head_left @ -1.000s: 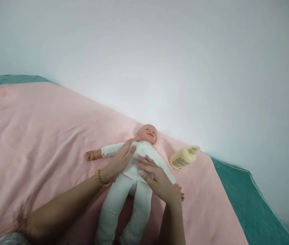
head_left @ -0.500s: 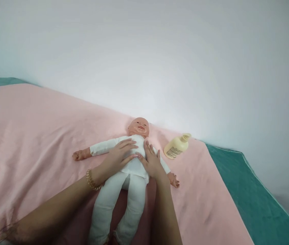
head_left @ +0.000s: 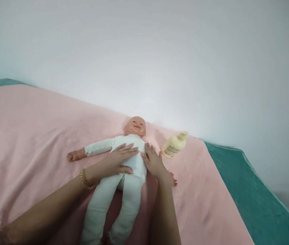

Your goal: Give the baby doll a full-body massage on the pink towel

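Observation:
A baby doll [head_left: 135,157] with a white cloth body lies on its back, its head toward the wall and its arms spread. My left hand [head_left: 116,161] rests flat across the doll's chest and belly, fingers spread. On the far side of the chest, at the doll's shoulder and flank, lies my right hand [head_left: 156,163], also open with fingers stretched out. It covers most of the doll's arm on that side; only the small doll hand shows past my wrist. A coiled golden band circles my left wrist.
A pale yellow pump bottle [head_left: 174,145] with dark print stands just beyond my right hand. Beneath everything spreads a wrinkled pink sheet [head_left: 39,136] over a green cover [head_left: 249,180]. A plain white wall [head_left: 144,61] rises behind the bed's edge.
My hands have moved apart: the thumbs nearly met at mid-chest, and now a gap of white cloth lies between them. The doll and bottle appear shifted slightly left in view.

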Demonstrator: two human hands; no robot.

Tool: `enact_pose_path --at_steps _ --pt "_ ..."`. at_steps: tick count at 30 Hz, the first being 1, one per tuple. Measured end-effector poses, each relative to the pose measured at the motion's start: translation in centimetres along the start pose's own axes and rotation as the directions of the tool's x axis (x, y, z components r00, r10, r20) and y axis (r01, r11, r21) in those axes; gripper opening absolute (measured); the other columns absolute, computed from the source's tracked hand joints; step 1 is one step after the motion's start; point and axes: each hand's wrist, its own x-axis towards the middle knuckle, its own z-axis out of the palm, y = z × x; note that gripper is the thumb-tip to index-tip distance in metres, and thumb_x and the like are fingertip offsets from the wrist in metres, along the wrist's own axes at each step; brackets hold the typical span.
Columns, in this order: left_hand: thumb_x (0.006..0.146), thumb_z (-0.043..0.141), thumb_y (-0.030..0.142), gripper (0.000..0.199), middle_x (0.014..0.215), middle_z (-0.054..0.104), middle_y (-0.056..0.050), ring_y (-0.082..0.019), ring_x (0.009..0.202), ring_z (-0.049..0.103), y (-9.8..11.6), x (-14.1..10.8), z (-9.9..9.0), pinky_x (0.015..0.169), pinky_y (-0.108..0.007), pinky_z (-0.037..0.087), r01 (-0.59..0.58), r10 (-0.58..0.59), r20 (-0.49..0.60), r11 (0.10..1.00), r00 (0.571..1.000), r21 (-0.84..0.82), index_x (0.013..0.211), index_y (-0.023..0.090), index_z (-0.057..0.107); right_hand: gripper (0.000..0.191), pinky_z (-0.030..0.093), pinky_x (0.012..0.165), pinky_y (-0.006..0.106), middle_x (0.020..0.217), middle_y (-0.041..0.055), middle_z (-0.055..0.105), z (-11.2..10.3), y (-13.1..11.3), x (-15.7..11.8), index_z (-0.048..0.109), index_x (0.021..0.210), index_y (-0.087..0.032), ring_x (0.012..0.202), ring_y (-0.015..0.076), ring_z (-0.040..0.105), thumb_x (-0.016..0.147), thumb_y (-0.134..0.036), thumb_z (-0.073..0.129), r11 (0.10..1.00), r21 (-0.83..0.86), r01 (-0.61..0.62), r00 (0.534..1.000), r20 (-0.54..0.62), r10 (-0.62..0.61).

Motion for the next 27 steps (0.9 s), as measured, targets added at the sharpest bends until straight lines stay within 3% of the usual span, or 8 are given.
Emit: enact_pose_path --at_steps 6,10,13,16,18,22,27 --pt "0.070 0.066 0.063 0.114 0.157 0.012 -0.021 -0.038 0.145 0.005 -1.1 -0.4 0.7 0.113 -0.054 0.021 0.145 -0.127 -0.157 0.984 0.979 0.107 0.153 0.008 0.010 0.061 0.000 0.116 0.058 0.158 0.0092 0.016 0.1 -0.1 0.0 0.018 0.152 -0.018 0.148 0.0250 0.009 0.099 -0.047 0.024 1.000 0.006 0.009 1.000 -0.020 -0.009" --pt "0.067 0.062 0.072 0.127 0.155 0.004 -0.028 -0.040 0.145 -0.002 -2.1 -0.5 0.9 0.114 -0.054 0.015 0.217 -0.199 -0.113 0.957 0.974 0.191 0.151 -0.002 0.001 0.064 0.006 0.117 0.056 0.159 0.0112 0.009 -0.8 -0.9 -1.1 0.017 0.152 -0.015 0.148 0.0251 0.006 0.098 -0.045 0.031 0.999 0.033 0.015 1.000 0.004 -0.016" --pt "0.070 0.056 0.074 0.122 0.155 0.004 -0.028 -0.039 0.145 -0.001 -3.1 -1.1 0.0 0.114 -0.053 0.016 0.200 -0.202 -0.020 0.942 0.979 0.270 0.151 -0.002 0.003 0.063 0.012 0.118 0.051 0.159 0.0074 0.012 -1.7 -2.2 -2.7 0.022 0.151 -0.021 0.148 0.0238 0.008 0.097 -0.049 0.037 0.975 0.135 0.179 0.980 0.066 -0.189" --pt "0.069 0.056 0.075 0.120 0.155 0.012 -0.027 -0.040 0.144 0.003 -4.0 -2.2 -1.4 0.113 -0.055 0.016 0.196 -0.222 0.036 0.920 0.974 0.340 0.152 0.002 0.010 0.053 0.010 0.120 0.050 0.156 -0.0013 0.027 -1.7 -4.0 -3.9 0.036 0.146 -0.032 0.147 0.0251 0.016 0.096 -0.051 0.040 0.904 0.205 0.376 0.894 0.177 -0.412" --pt "0.069 0.056 0.074 0.115 0.155 0.017 -0.024 -0.040 0.144 0.006 -4.1 -2.7 -2.3 0.113 -0.055 0.015 0.198 -0.241 0.074 0.908 0.968 0.369 0.152 0.005 0.016 0.048 0.002 0.120 0.052 0.154 -0.0066 0.031 -0.9 -5.1 -3.9 0.041 0.142 -0.039 0.147 0.0268 0.016 0.095 -0.052 0.042 0.883 0.190 0.430 0.851 0.241 -0.466" --pt "0.075 0.049 0.075 0.105 0.155 0.019 -0.021 -0.037 0.145 0.010 -3.6 -3.0 -3.2 0.115 -0.054 0.011 0.203 -0.275 0.123 0.889 0.954 0.411 0.151 0.008 0.022 0.055 -0.010 0.115 0.058 0.158 -0.0093 0.013 1.2 -5.9 -1.9 0.030 0.146 -0.041 0.148 0.0263 -0.001 0.094 -0.055 0.041 0.927 0.059 0.371 0.909 0.179 -0.376" --pt "0.073 0.043 0.082 0.113 0.156 0.011 -0.021 -0.039 0.146 0.004 -3.3 -2.7 -3.3 0.114 -0.055 0.006 0.203 -0.323 0.200 0.866 0.925 0.458 0.153 0.007 0.013 0.068 -0.013 0.112 0.062 0.159 -0.0061 -0.001 2.2 -4.8 0.3 0.006 0.152 -0.034 0.147 0.0231 -0.012 0.094 -0.063 0.029 0.979 -0.040 0.199 0.977 0.081 -0.195"
